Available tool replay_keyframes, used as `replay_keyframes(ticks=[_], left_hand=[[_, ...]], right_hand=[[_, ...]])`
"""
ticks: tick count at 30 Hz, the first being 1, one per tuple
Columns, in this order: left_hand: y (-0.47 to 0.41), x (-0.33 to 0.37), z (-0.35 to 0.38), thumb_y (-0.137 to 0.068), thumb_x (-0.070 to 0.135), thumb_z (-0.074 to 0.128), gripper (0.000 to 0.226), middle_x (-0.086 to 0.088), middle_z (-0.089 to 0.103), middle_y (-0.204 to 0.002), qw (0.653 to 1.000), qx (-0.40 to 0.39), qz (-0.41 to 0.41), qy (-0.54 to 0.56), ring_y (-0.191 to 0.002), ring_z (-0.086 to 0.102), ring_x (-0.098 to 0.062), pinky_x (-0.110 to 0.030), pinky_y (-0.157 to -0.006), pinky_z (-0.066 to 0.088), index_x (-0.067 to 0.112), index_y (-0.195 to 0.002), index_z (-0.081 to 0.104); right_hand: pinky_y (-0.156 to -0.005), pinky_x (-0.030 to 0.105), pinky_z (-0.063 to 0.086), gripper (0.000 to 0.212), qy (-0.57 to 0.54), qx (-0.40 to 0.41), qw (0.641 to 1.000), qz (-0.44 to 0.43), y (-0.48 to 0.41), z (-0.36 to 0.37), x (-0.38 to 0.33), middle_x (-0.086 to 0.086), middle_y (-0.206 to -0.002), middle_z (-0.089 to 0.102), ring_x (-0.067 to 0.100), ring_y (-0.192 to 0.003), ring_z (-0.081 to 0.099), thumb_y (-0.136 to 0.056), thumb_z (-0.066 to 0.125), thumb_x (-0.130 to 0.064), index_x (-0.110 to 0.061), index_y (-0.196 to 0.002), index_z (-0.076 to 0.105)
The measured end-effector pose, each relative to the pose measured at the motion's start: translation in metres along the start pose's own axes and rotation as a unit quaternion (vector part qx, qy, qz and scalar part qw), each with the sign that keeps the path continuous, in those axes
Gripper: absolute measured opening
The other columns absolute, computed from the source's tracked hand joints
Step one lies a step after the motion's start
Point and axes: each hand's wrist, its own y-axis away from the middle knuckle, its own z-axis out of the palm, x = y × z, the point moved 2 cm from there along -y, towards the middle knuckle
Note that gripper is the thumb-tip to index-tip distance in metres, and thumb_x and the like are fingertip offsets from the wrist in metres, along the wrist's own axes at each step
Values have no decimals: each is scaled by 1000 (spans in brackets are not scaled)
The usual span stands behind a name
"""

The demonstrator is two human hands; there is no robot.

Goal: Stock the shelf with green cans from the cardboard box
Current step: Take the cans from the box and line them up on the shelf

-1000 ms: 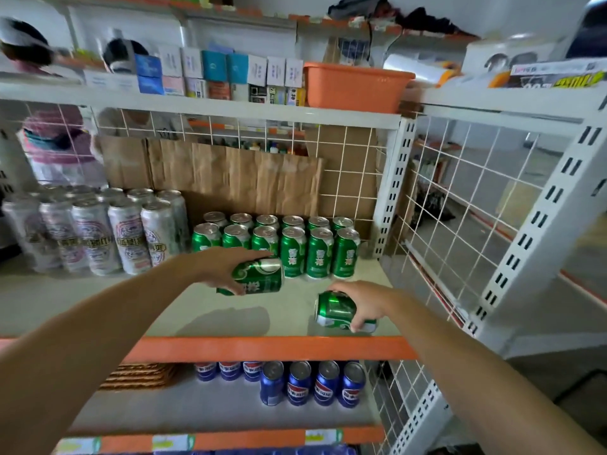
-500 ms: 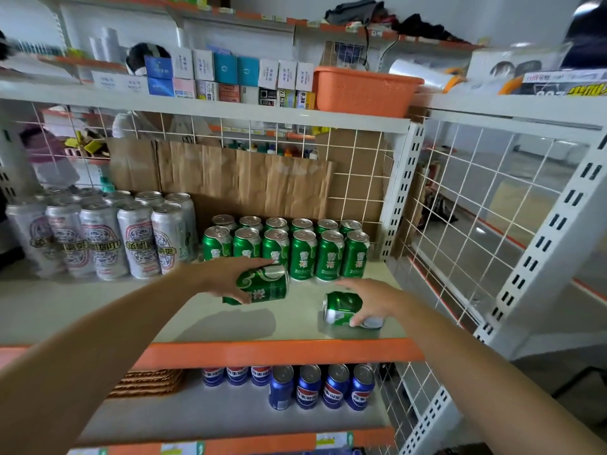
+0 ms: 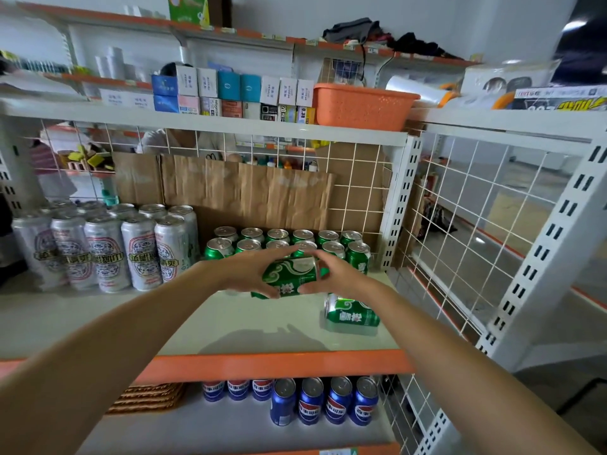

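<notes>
Both hands hold one green can (image 3: 289,277) on its side, just above the shelf board (image 3: 230,323). My left hand (image 3: 249,270) grips its left end and my right hand (image 3: 338,274) grips its right end. A second green can (image 3: 351,315) lies on its side on the shelf to the right, with no hand on it. Two rows of upright green cans (image 3: 358,254) stand behind, partly hidden by my hands. The cardboard box is out of view.
Tall white cans (image 3: 105,251) stand at the left of the same shelf. Brown cardboard (image 3: 246,192) lines the wire back. A white wire side panel (image 3: 460,224) closes the right end. Blue cans (image 3: 328,402) stand on the shelf below. An orange basket (image 3: 361,105) sits above.
My right hand let go of the can now lying on the shelf and moved left onto the can in my left hand. That can shifted right and back, closer to the rows.
</notes>
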Motion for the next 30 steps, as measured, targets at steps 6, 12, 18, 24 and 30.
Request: replay_keyframes(ticks=[6,12,18,24,30], left_hand=[[-3,7,-2,-78,26,74,95,2,42,-139,1000,21,22,-4,-105,44,-11,-23,-87,39,43,-145,9],[-7,8,-5,-73,23,78,97,2,46,-137,995,72,25,57,-112,49,-13,-26,-98,42,36,-146,15],[-8,-3,-2,-74,33,77,95,2,30,-150,987,113,2,115,-132,38,-20,-34,-108,36,33,-147,16],[-13,0,2,-72,21,78,92,4,45,-131,948,155,-11,279,-116,48,-13,-25,-95,42,30,-146,24],[-15,6,2,-70,6,78,56,11,62,-102,922,192,20,335,-88,63,0,-10,-69,51,26,-115,52]], right_hand=[[-92,40,52,71,20,32,999,-16,0,-6,-5,-3,-121,59,15,-110,57,-67,83,-32,-19,-127,47],[-96,37,48,87,3,68,998,-14,0,-14,2,-2,-129,54,16,-115,52,-62,84,-42,-18,-135,42],[-96,28,40,82,-52,88,995,-5,6,-22,14,-10,-123,48,11,-115,46,-67,81,-36,-18,-136,41],[-67,12,52,80,-148,94,984,8,6,-27,26,4,-133,51,14,-109,55,-69,81,-19,-9,-137,40],[-75,24,57,56,-199,73,977,1,4,-31,29,-1,-115,59,7,-97,60,-73,76,-6,-15,-121,47]])
